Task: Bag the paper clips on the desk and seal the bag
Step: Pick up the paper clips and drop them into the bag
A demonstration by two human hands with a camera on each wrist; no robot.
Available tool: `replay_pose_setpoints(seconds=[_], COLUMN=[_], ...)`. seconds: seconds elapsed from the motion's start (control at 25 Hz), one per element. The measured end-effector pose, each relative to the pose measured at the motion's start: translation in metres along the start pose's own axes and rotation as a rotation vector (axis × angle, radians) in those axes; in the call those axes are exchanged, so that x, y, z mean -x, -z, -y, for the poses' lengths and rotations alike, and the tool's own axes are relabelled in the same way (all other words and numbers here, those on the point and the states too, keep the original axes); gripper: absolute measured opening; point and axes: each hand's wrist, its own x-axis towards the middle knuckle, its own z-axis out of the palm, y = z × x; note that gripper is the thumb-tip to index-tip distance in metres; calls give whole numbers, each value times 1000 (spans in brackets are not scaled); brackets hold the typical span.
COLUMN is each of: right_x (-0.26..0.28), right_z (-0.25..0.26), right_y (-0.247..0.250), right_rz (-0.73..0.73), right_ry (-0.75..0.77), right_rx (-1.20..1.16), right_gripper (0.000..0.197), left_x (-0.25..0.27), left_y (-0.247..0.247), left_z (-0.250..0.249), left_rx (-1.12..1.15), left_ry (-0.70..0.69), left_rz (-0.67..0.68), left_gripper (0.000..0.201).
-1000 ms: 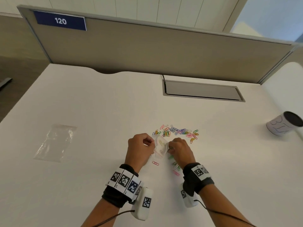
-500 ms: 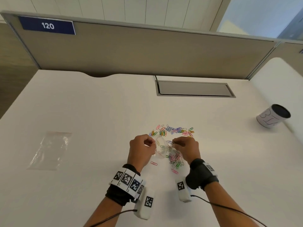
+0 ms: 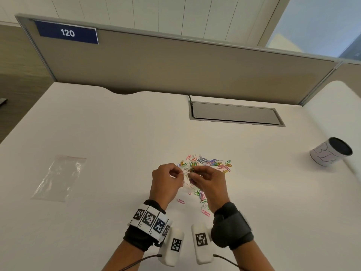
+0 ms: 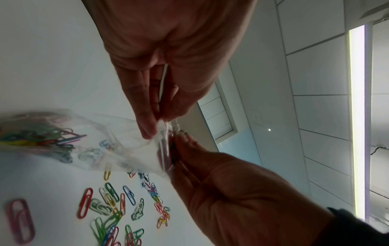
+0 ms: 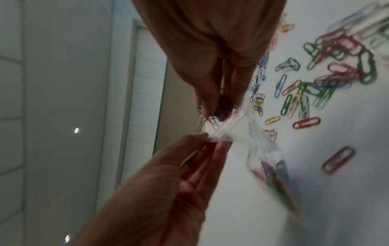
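Observation:
A small clear zip bag (image 4: 118, 149) hangs above the white desk, with several coloured paper clips (image 4: 35, 134) lying in its bottom. My left hand (image 3: 178, 174) pinches the bag's rim (image 5: 219, 133) between thumb and fingers. My right hand (image 3: 192, 174) pinches a small bunch of clips (image 5: 212, 116) right at the bag's mouth. Loose clips (image 3: 209, 163) lie in a pile on the desk just beyond the hands, and more clips (image 3: 203, 200) lie below the right hand. A single pink clip (image 3: 180, 201) lies below the left hand.
A second, flat clear bag (image 3: 58, 178) lies on the desk (image 3: 117, 133) far to the left. A white cup with a dark inside (image 3: 330, 151) stands at the right edge. A grey cable hatch (image 3: 234, 114) sits at the back, before the partition wall.
My right hand has picked up a bunch of clips and brought it to the bag's mouth. Both hands and the bag now sit a little higher above the desk.

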Motion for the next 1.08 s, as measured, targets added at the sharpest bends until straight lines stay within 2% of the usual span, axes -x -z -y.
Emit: replay_pose_setpoints(seconds=[0.12,0.32,0.4,0.52,0.56,0.64,0.72,0.8,1.0,1.08], right_x=[-6,-8,-5,-1,-1,-1,-1,-2,-20,-27], right_z=[0,14,17,18,14,-1,-21,-38,-47,-46], right_y=[0,-6,-4,15,28,54,70,69,43,41], right_rz=[8,192,214,105,50,2,36,73,74,70], right_ry=[41,103,148,182,139,-44,-208,-256,-107,-20], right_rx=[380,747,767,691,682,756,960,1065,960,918], right_gripper=[15,20,20,15,24,52,76,86,64,62], left_x=[0,-1,-2,-3,-3,-3,-2,-1,0,1], left_y=[2,-1,0,2,2,3,3,2,0,0], left_z=[1,1,0,1,1,2,1,0,1,1], left_rx=[-5,-60,-93,-78,-79,-86,-83,-74,-50,-43], left_ry=[-2,-39,-40,-32,-32,-42,-45,-39,-29,-29], left_rz=[-2,14,12,8,8,11,19,26,25,22], left_gripper=[2,4,6,3,3,3,4,4,3,3])
